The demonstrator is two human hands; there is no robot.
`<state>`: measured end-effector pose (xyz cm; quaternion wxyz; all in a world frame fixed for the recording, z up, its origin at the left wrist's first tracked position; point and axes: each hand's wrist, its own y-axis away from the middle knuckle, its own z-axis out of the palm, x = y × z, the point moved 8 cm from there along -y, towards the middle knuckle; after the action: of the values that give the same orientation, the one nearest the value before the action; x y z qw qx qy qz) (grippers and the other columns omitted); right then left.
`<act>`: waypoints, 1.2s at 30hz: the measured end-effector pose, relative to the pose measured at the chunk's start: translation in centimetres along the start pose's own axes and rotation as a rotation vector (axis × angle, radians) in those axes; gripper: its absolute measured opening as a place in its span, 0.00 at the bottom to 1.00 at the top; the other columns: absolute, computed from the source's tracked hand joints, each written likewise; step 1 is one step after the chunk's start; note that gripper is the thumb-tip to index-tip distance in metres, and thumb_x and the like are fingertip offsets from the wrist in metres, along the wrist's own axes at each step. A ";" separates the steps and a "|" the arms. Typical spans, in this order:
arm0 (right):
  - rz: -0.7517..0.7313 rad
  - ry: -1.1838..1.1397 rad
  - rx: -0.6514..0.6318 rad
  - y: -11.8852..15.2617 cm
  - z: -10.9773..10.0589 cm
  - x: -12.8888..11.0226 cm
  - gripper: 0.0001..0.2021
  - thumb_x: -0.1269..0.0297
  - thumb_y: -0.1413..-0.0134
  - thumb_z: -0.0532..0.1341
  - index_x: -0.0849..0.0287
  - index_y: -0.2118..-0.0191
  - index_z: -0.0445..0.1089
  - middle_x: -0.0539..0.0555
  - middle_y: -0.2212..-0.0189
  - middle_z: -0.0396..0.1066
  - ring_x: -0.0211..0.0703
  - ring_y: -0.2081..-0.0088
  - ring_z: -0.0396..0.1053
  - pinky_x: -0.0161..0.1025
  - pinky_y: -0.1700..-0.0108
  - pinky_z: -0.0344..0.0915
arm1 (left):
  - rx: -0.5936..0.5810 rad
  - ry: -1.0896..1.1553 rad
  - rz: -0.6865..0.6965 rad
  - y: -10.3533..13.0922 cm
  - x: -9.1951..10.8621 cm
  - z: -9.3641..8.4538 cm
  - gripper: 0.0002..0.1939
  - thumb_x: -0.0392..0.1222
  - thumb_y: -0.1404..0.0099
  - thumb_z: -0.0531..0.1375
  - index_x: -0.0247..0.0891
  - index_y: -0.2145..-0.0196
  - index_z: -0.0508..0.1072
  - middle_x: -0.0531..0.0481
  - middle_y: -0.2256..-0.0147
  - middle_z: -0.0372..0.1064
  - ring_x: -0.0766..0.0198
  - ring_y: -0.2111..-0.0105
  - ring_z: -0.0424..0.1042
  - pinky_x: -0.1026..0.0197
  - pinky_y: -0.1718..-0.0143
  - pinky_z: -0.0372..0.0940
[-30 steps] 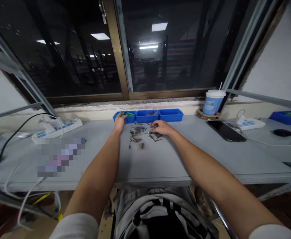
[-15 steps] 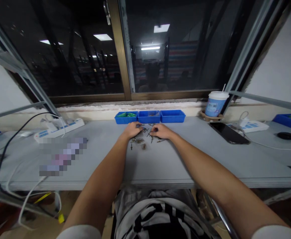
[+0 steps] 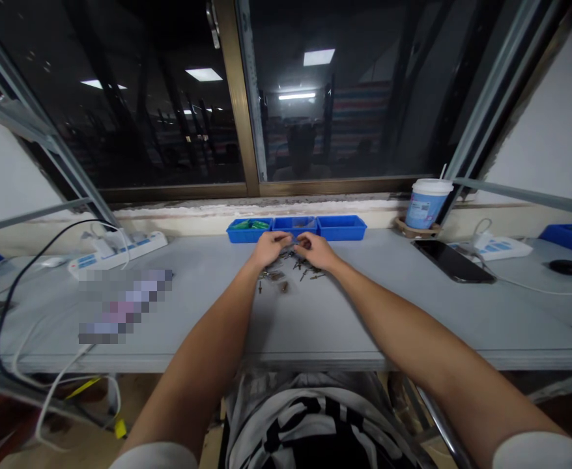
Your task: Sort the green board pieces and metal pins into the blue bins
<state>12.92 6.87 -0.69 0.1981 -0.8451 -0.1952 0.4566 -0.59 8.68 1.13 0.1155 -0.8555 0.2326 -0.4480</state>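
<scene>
The left hand (image 3: 270, 249) and right hand (image 3: 316, 251) are facing each other, fingers curling inward; whether they are pinching anything cannot be told. Small metal fasteners (image 3: 274, 277) are lying scattered on the grey table (image 3: 315, 326), beneath and on the near side of the hands. Three blue bins (image 3: 341, 236) are standing in a row just beyond, the left one holding green packets (image 3: 257, 225).

Tabletop (image 3: 315, 326) is left free between the forearms (image 3: 212, 326), on the near side of the metal pieces (image 3: 276, 277). Passage between left hand (image 3: 270, 249) and right hand (image 3: 316, 251) is nearly blocked. Beyond them, low reach is bounded by blue trays (image 3: 342, 234); at right it is obstructed by a phone (image 3: 455, 262), at left by a power strip (image 3: 120, 254).
</scene>
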 end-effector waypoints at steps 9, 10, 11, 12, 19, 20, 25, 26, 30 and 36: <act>0.053 -0.242 0.166 -0.5 -1.2 0.2 0.07 0.63 0.59 0.63 0.60 0.72 0.70 0.52 0.74 0.73 0.39 0.71 0.68 0.39 0.62 0.65 | 0.053 0.162 0.010 -0.1 1.0 0.5 0.11 0.34 0.49 0.64 0.36 0.64 0.77 0.46 0.62 0.76 0.59 0.60 0.72 0.56 0.53 0.64; 0.054 -0.227 0.178 -0.5 -1.4 0.3 0.06 0.64 0.60 0.63 0.60 0.72 0.70 0.52 0.74 0.73 0.40 0.71 0.68 0.39 0.62 0.65 | 0.059 0.141 0.003 -0.1 0.8 0.5 0.11 0.33 0.49 0.63 0.37 0.65 0.77 0.46 0.62 0.75 0.59 0.61 0.72 0.56 0.53 0.65; 0.050 -0.216 0.185 -0.5 -1.5 0.3 0.06 0.64 0.60 0.63 0.60 0.73 0.71 0.52 0.73 0.73 0.40 0.70 0.68 0.39 0.61 0.64 | 0.061 0.130 -0.003 -0.1 0.6 0.4 0.10 0.33 0.49 0.63 0.37 0.66 0.76 0.46 0.63 0.75 0.59 0.61 0.72 0.56 0.54 0.65; 0.044 -0.208 0.187 -0.5 -1.6 0.3 0.06 0.64 0.60 0.63 0.60 0.73 0.71 0.52 0.73 0.74 0.40 0.69 0.68 0.40 0.60 0.64 | 0.059 0.134 -0.006 -0.1 0.5 0.5 0.09 0.34 0.48 0.63 0.37 0.66 0.76 0.47 0.64 0.75 0.59 0.62 0.72 0.56 0.55 0.66; 0.046 -0.269 0.194 -0.4 -1.3 0.3 0.18 0.63 0.59 0.63 0.59 0.59 0.66 0.50 0.72 0.72 0.39 0.70 0.67 0.39 0.62 0.64 | 0.103 0.233 -0.088 -0.1 -0.5 0.6 0.22 0.39 0.46 0.62 0.33 0.52 0.68 0.51 0.77 0.71 0.64 0.75 0.70 0.60 0.69 0.66; 0.022 -0.267 0.208 -0.3 -1.4 0.1 0.19 0.63 0.59 0.63 0.59 0.57 0.65 0.50 0.72 0.72 0.38 0.71 0.67 0.39 0.62 0.64 | 0.118 0.227 -0.111 -0.1 -0.8 0.5 0.24 0.38 0.46 0.63 0.33 0.51 0.66 0.52 0.78 0.70 0.64 0.75 0.69 0.60 0.69 0.65; -0.043 -0.122 0.193 0.0 -2.0 -0.8 0.06 0.65 0.58 0.61 0.59 0.70 0.71 0.52 0.72 0.74 0.40 0.69 0.68 0.39 0.61 0.65 | 0.142 0.219 -0.172 -0.1 -1.6 0.4 0.29 0.39 0.48 0.64 0.34 0.49 0.63 0.53 0.77 0.71 0.64 0.74 0.70 0.60 0.67 0.65; -0.033 -0.102 0.185 0.0 -2.1 -0.7 0.05 0.66 0.58 0.61 0.59 0.72 0.72 0.53 0.72 0.74 0.41 0.69 0.68 0.40 0.60 0.65 | 0.146 0.219 -0.174 -0.2 -1.7 0.4 0.29 0.40 0.48 0.64 0.34 0.49 0.63 0.52 0.76 0.71 0.63 0.73 0.70 0.60 0.67 0.65; 0.008 -0.077 0.198 -0.5 -2.6 0.0 0.09 0.70 0.57 0.59 0.60 0.68 0.75 0.54 0.68 0.76 0.44 0.64 0.71 0.42 0.55 0.65 | 0.170 0.266 -0.175 -0.3 -1.9 0.0 0.26 0.38 0.45 0.62 0.33 0.49 0.63 0.47 0.69 0.74 0.63 0.69 0.72 0.60 0.64 0.66; 0.073 0.063 0.200 -1.5 -2.7 2.1 0.26 0.74 0.61 0.58 0.58 0.51 0.71 0.56 0.55 0.72 0.49 0.52 0.66 0.48 0.46 0.60 | 0.257 0.282 -0.227 -0.1 -2.1 -1.5 0.22 0.33 0.44 0.59 0.32 0.51 0.65 0.45 0.63 0.74 0.63 0.66 0.72 0.60 0.61 0.66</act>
<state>15.99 8.76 -0.02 0.2705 -0.8415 -0.1116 0.4541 -2.78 9.85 0.52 0.1387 -0.7832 0.0895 -0.5994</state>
